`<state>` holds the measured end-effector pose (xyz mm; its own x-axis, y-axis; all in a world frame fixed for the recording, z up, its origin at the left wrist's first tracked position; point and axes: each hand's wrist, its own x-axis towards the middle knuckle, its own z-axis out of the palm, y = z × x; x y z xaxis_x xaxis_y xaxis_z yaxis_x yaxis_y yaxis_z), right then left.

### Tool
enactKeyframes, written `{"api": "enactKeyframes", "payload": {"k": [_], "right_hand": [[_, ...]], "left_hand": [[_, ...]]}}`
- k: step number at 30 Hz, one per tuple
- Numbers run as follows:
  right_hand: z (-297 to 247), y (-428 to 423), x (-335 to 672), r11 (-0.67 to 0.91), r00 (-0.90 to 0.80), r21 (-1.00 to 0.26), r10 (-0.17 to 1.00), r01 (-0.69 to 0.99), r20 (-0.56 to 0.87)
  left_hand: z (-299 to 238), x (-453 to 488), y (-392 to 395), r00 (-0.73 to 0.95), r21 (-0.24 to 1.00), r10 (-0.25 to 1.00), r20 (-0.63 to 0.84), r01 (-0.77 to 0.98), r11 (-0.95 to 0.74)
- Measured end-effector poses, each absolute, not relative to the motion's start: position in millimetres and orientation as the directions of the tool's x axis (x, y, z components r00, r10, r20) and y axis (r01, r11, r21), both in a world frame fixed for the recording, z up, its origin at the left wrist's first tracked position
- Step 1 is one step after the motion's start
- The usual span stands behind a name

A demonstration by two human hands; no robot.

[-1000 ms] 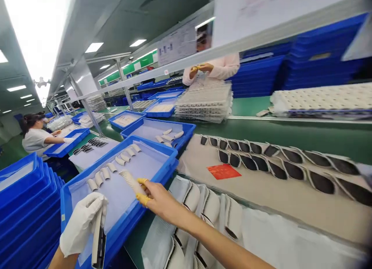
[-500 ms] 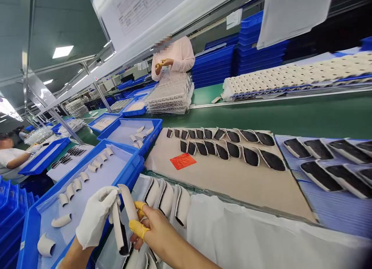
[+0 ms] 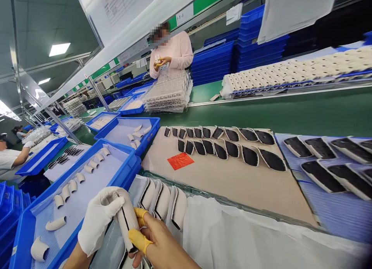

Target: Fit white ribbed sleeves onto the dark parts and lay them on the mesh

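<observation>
My gloved left hand (image 3: 97, 220) pinches the upper end of a pair of curved, cream ribbed shell halves (image 3: 128, 220), thumb on the near side. My right hand (image 3: 158, 238), with yellow finger cots, grips the same pair lower down. The halves lie edge to edge as a tube, a narrow dark gap running along their seam. Beneath and behind the hands, more cream shells (image 3: 179, 208) with dark edges lie in a row between pale sheets. To the left, a blue tray (image 3: 129, 166) holds several smaller curved cream pieces (image 3: 56, 223) on a pale liner.
Ahead, a tan board (image 3: 232, 187) carries rows of black-lined shells and a red card (image 3: 180, 161). More such shells lie on a blue striped sheet (image 3: 343, 218) at right. A white sheet (image 3: 247, 234) covers the near side. Across the green bench stands a co-worker (image 3: 180, 50).
The two shell halves, apart and at an angle before, are now brought together into a tube. My left hand has turned and closed over their upper end.
</observation>
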<state>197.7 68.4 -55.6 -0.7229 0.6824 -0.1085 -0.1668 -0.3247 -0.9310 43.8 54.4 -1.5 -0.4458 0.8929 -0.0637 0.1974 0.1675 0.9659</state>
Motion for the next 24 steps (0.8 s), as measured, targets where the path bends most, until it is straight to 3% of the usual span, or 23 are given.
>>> {"api": "enactKeyframes", "payload": {"k": [11,19,24], "right_hand": [[-40,76,213,-0.481,-0.684,-0.859,0.687,-0.175,-0.245],[-15,47,230,-0.506,-0.601,-0.852,0.724,-0.131,-0.338],[-15,25,211,-0.505,-0.517,-0.858,0.760,-0.091,-0.393]], "left_hand": [[-1,59,71,-0.409,0.974,0.912,0.037,0.218,0.059],[-2,50,56,-0.055,0.975,0.985,-0.166,-0.159,0.156],[-6,33,39,-0.086,0.991,0.988,-0.130,-0.001,0.130]]}}
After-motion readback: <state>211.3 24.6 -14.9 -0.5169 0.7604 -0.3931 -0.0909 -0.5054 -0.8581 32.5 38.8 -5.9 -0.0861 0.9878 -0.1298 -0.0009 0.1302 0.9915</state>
